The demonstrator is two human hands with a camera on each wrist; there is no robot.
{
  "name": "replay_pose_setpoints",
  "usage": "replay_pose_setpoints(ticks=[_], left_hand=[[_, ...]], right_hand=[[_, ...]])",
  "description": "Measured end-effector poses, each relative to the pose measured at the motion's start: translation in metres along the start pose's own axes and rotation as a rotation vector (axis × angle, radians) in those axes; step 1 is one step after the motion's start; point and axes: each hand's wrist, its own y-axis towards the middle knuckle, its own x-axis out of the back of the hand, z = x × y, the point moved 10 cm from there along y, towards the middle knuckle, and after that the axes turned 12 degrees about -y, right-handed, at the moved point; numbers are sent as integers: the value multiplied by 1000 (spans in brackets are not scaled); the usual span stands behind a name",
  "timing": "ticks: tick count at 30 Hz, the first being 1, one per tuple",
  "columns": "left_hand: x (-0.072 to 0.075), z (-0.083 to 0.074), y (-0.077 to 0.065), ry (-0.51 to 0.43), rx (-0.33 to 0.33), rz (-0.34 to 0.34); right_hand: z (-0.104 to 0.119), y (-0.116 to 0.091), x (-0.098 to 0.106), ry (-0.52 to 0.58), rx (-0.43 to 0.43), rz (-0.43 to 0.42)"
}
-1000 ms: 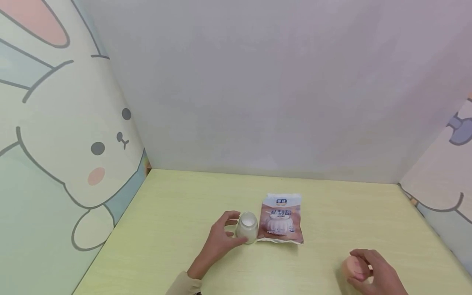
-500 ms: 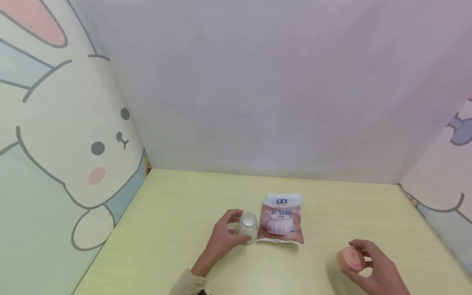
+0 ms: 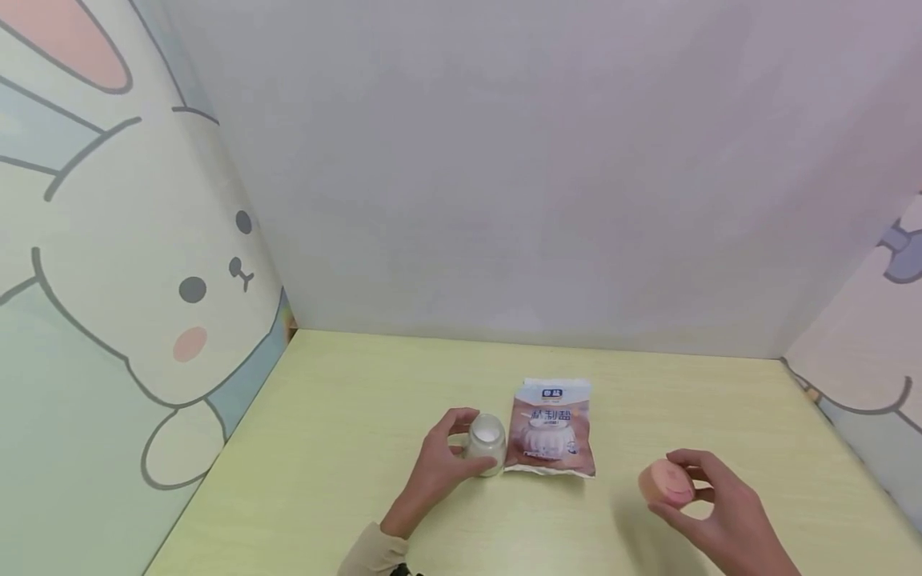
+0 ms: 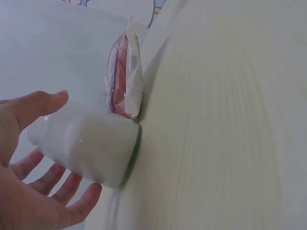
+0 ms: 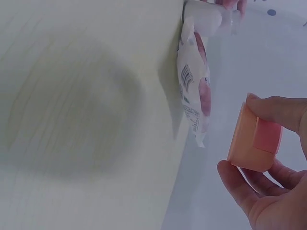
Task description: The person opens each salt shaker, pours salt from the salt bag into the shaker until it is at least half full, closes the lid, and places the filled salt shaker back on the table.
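A small glass jar (image 3: 487,445) filled with white stuff stands upright and uncapped on the table. My left hand (image 3: 442,466) holds it from the left side, thumb in front and fingers behind. In the left wrist view the jar (image 4: 91,143) sits between thumb and fingers, its base on the table. Off to the right, my right hand (image 3: 720,504) pinches an orange-pink lid (image 3: 666,483) between thumb and fingers. The right wrist view shows this lid (image 5: 256,139) raised above the table. A brown-and-white salt bag (image 3: 550,432) lies just right of the jar.
The pale yellow wooden table (image 3: 374,376) ends at a plain grey-white wall (image 3: 504,176) behind. A side panel with a cartoon rabbit (image 3: 144,240) rises on the left, and another printed panel (image 3: 864,344) on the right.
My right hand has carried the lid left and away from me, toward the bag and jar. My left hand has shifted slightly right, closer round the jar. Bag and jar stay about where they were.
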Motion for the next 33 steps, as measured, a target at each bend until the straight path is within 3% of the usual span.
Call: replay_pose_setpoints(ticks=[9, 22, 33], left_hand=[[-1, 0, 1, -12, 3, -8], [-2, 6, 3, -4, 11, -24], [-2, 3, 3, -4, 8, -25]], right_hand=[[17, 13, 0, 21, 29, -15], [52, 34, 3, 130, 167, -58], [74, 50, -2, 137, 231, -38]])
